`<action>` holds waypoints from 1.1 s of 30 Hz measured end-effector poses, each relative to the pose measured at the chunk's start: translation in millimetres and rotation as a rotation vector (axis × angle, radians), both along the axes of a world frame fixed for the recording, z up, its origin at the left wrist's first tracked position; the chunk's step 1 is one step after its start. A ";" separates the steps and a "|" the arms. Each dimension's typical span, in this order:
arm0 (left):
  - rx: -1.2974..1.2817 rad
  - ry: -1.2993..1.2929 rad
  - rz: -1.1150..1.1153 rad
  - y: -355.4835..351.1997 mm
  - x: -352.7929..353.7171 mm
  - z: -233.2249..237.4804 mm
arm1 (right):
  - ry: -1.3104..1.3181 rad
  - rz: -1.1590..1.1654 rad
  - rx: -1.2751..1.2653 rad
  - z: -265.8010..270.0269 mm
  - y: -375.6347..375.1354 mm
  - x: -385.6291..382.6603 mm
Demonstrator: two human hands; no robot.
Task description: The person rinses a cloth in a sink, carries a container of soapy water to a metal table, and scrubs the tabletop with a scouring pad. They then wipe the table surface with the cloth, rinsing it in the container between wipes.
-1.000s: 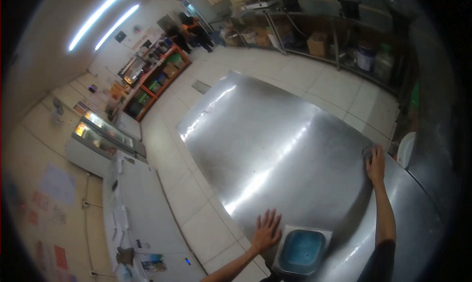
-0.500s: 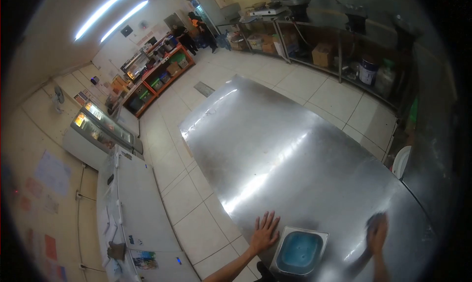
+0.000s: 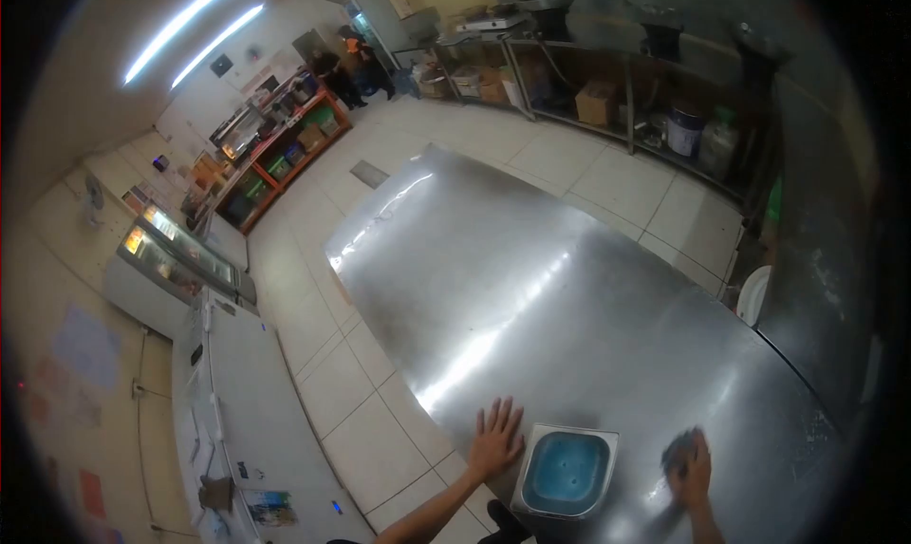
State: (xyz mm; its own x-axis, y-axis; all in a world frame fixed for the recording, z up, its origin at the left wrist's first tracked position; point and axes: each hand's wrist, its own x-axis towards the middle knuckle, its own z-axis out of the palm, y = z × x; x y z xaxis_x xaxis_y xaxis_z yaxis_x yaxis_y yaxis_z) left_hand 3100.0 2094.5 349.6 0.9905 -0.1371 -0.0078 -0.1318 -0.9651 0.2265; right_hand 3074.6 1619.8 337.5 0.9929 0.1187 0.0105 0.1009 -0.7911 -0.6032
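My left hand (image 3: 495, 441) lies flat on the steel table (image 3: 531, 288) near its left edge, fingers spread. Just right of it sits a square metal container (image 3: 567, 472) holding blue liquid with a few bubbles on its surface. On the container's other side, my right hand (image 3: 696, 473) is closed over a dark, crumpled pad (image 3: 678, 447) and presses it against the tabletop. The pad's exact kind is too blurred to make out. Light streaks shine on the metal around it.
A white chest freezer (image 3: 261, 402) stands along the left wall, with glass-door fridges (image 3: 176, 250) beyond. Stoves and pans top the back-right counter; a cardboard box (image 3: 596, 103) and a bucket (image 3: 684, 130) sit beneath. Two people (image 3: 365, 65) stand far off. A white round item (image 3: 753, 295) is at right.
My right hand has slid the dark pad leftward across the steel, closer to the container. My left hand stays flat in place. The whole view has shifted slightly.
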 end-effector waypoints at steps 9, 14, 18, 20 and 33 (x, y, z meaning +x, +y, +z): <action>0.019 0.022 0.032 9.0 0.1 3.4 | -0.327 -0.503 -0.584 -98.4 -228.1 156.7; 0.032 0.031 0.048 7.5 0.4 0.4 | -0.336 -0.042 -0.118 -41.0 51.3 296.7; 0.020 0.045 0.036 6.3 2.0 3.3 | -0.123 0.343 -0.076 17.8 134.0 262.2; 0.030 0.045 0.033 8.0 3.3 2.1 | -0.240 0.152 -0.002 -20.6 89.6 292.2; 0.001 0.034 0.034 21.4 -0.2 3.4 | -0.310 -0.024 -0.142 -25.1 20.9 242.3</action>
State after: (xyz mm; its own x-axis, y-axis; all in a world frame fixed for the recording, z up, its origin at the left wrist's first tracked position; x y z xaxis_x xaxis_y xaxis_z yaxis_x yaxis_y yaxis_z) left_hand 3099.8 2115.9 353.0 0.9937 -0.1034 -0.0421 -0.0911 -0.9690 0.2297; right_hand 3316.9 1640.6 312.4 0.9475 0.1174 0.2974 0.2428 -0.8695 -0.4302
